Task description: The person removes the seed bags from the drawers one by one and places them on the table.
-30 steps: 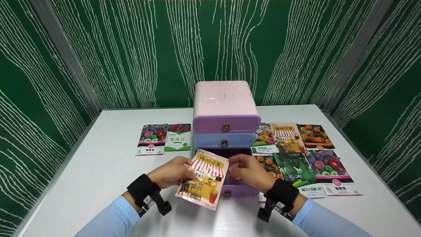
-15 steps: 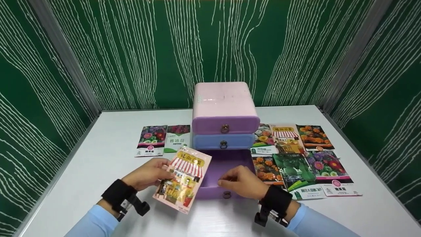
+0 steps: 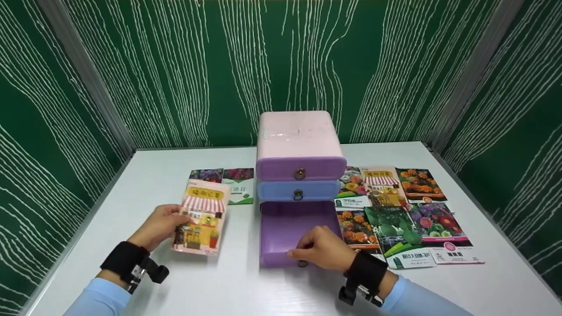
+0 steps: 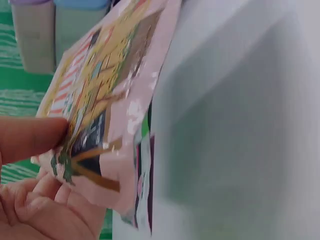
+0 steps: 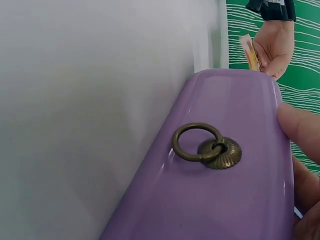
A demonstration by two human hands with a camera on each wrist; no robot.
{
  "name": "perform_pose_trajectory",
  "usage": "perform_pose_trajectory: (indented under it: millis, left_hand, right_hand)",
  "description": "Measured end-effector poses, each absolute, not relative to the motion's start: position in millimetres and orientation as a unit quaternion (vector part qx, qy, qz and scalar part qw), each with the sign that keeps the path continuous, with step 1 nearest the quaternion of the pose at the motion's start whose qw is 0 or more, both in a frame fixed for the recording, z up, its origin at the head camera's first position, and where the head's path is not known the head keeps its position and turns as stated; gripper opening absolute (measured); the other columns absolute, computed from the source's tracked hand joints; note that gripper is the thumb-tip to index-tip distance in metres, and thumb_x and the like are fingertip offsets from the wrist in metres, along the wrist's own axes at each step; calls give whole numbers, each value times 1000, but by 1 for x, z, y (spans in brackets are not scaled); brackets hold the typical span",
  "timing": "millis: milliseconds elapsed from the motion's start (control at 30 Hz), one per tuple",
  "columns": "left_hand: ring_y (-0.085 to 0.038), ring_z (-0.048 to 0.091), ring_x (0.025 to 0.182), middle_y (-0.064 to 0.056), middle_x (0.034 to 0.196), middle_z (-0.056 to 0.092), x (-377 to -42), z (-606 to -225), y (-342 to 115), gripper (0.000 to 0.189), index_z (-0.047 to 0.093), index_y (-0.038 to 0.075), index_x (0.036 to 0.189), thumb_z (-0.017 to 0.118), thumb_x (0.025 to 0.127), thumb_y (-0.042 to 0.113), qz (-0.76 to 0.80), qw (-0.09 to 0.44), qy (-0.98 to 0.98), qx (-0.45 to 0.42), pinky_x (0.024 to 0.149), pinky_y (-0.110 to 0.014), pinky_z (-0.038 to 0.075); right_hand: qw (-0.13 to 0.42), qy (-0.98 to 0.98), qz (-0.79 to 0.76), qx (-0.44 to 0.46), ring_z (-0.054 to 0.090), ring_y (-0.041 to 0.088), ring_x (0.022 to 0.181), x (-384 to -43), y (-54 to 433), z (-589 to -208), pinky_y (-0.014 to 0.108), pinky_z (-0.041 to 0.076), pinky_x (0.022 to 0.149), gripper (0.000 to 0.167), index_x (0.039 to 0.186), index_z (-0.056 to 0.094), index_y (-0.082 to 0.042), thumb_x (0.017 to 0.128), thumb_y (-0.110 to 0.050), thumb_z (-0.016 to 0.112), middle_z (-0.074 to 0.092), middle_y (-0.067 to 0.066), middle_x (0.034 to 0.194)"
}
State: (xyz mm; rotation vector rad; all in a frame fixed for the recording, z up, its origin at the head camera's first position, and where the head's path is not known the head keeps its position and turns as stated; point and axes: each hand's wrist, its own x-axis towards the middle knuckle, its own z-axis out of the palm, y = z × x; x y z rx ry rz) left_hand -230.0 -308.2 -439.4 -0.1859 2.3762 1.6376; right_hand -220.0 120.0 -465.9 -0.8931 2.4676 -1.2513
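My left hand (image 3: 159, 224) holds up a pink seed packet (image 3: 203, 221) with a striped awning picture, at the left of the table. In the left wrist view the thumb (image 4: 35, 132) lies on the packet's front and the fingers are behind it. My right hand (image 3: 325, 249) is at the front edge of the pulled-out purple bottom drawer (image 3: 275, 260). The right wrist view shows the thumb (image 5: 300, 125) at the panel's edge and the fingers partly hidden behind it. A brass ring pull (image 5: 197, 142) hangs free on that panel.
The pink cabinet (image 3: 300, 134) stands at the back middle, its upper purple drawer (image 3: 276, 170) and blue drawer (image 3: 276, 191) pushed in. Two seed packets lie left of it, one a green-and-white packet (image 3: 240, 186). Several more lie at right, including a gourd packet (image 3: 397, 235).
My left hand has carried the pink seed packet left, away from the drawer. My right hand has let go of the packet and come down to the drawer's front edge.
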Motion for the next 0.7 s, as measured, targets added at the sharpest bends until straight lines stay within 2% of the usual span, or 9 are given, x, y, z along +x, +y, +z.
perform_pose_trajectory:
  millis: [200, 400, 567, 700]
  left_hand:
    - [-11, 68, 92, -15, 117, 75, -245, -431, -329, 37, 57, -13, 137, 55, 110, 13, 518, 53, 845, -121, 77, -25, 56]
    - [-23, 63, 107, -27, 135, 62, -263, -420, -345, 48, 47, -16, 147, 51, 105, 8, 475, 28, 867, -147, 80, -26, 52]
    - [-26, 63, 97, -31, 127, 63, -277, -418, -354, 52, 49, -19, 144, 54, 98, 5, 436, -9, 889, -139, 72, -27, 52]
    - [-27, 66, 94, -32, 124, 64, -290, -421, -361, 54, 49, -19, 144, 54, 97, 7, 411, -23, 901, -136, 69, -27, 53]
  right_hand:
    - [113, 843, -428, -305, 38, -2, 50, -220, 119, -466, 18, 28, 51, 26, 78, 86, -9, 97, -27, 83, 78, 10, 70]
    - [119, 841, -430, -305, 36, -2, 49, -219, 118, -466, 18, 27, 51, 27, 78, 86, -8, 97, -27, 83, 78, 12, 71]
    - [120, 846, -420, -305, 37, -1, 51, -219, 119, -465, 19, 27, 54, 30, 76, 85, -9, 99, -29, 82, 77, 11, 71]
    - [117, 851, -410, -307, 39, -2, 52, -218, 121, -465, 18, 28, 55, 31, 76, 85, -10, 99, -30, 81, 79, 8, 73]
